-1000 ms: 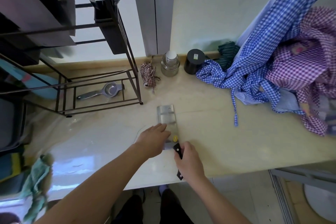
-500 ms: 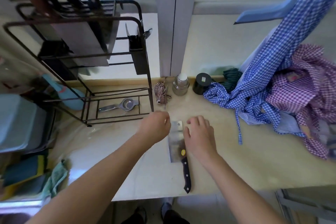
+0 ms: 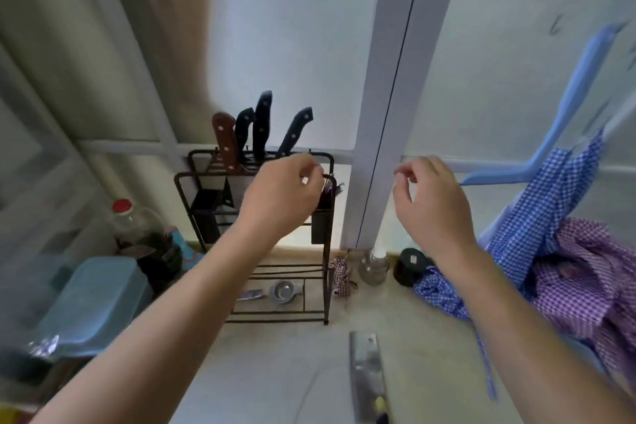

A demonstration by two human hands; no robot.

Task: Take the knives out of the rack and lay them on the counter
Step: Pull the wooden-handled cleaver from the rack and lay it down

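Both hands were empty. The left hand (image 3: 285, 198) hung with fingers loosely curled in front of the rack's (image 3: 256, 179) top rail; the right hand (image 3: 430, 203) hung half-curled, well to the right. Four knife handles (image 3: 261, 127) stood in the rack's top, long axes near vertical, just above and behind the left hand. The left hand was the nearer. One cleaver (image 3: 366, 379) lay flat on the counter (image 3: 275, 372).
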